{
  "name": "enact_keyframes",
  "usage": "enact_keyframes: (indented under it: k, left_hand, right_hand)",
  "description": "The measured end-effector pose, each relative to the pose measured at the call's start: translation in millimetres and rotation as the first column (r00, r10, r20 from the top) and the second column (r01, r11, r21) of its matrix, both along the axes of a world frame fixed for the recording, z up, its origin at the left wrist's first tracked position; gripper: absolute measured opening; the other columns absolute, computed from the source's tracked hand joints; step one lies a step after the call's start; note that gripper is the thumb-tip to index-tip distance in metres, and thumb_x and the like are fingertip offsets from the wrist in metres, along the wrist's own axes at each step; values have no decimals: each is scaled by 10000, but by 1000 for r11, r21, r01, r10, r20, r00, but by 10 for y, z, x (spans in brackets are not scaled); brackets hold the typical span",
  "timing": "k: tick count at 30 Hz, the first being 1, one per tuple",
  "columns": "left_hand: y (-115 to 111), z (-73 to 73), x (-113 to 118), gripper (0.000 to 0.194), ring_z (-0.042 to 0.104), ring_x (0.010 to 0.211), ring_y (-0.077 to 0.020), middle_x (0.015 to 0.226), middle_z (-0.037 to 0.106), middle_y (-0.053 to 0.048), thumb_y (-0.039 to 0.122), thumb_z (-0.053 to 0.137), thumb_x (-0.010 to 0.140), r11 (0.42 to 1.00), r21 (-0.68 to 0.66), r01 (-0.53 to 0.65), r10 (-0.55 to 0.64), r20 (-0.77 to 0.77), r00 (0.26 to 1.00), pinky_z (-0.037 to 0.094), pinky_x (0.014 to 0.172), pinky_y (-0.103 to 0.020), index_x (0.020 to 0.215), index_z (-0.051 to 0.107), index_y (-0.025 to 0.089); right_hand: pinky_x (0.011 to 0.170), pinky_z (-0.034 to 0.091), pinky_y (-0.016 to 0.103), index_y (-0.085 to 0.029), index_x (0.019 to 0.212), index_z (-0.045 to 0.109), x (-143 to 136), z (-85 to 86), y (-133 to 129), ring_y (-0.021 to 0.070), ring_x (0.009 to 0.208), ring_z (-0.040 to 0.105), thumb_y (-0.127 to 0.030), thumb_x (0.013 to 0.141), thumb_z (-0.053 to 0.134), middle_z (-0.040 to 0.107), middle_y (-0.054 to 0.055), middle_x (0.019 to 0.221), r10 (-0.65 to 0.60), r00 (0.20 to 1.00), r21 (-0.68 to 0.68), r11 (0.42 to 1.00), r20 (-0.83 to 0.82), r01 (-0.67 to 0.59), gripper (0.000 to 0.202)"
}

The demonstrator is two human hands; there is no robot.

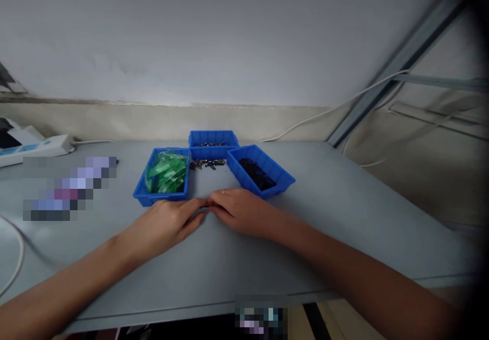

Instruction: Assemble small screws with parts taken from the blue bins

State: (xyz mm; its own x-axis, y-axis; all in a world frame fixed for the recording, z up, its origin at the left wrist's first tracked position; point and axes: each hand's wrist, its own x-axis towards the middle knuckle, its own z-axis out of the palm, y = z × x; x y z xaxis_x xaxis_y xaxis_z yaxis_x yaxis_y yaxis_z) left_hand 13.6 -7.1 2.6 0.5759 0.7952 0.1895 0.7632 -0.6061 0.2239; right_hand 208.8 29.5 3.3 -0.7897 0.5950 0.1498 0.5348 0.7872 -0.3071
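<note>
Pale wall (229, 39) rises behind a grey table (244, 263), where both hands meet in front of three blue bins. Left hand (168, 220) and right hand (240, 210) come together fingertip to fingertip, each apparently pinching a small dark piece (204, 207). It sits in the narrow gap between them, and its short visible stretch runs roughly left to right, from one hand toward the other; the rest is hidden by the fingers, so its full shape cannot be told.

Straight beyond the joined fingertips lies a loose heap of metal pieces (208, 164) on the table, about equally near to either hand. Behind it stands the back bin (208, 153), set crosswise, with more small metal parts (214, 144) inside. Ahead and to the left, nearer the left hand, is the left bin (160, 197), holding green plastic packets (168, 172). Ahead and to the right, the right bin (280, 179) holds black parts (255, 173); its long axis slants from far left to near right, its near end just beyond the right hand, the closer of the two.
</note>
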Motion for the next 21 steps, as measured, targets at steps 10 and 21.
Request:
enact_keyframes:
  k: [10,21]
  left_hand:
    - [-10,-25,-21,278,631,696,-147,808,652,-29,305,346,919,996,53,66,-67,19,998,484,630,-249,1019,569,172]
    - [14,21,13,225,609,611,-151,694,618,-19,291,367,891,997,-51,-51,47,-67,997,422,518,-229,932,547,162]
  right_hand:
    - [624,360,249,-151,776,509,-11,-5,-5,129,685,521,-189,870,427,589,31,762,33,999,4,999,6,-33,130]
    - [586,339,248,-154,827,485,-7,80,-50,138,678,531,-218,869,426,579,24,743,-59,998,0,998,-6,59,97]
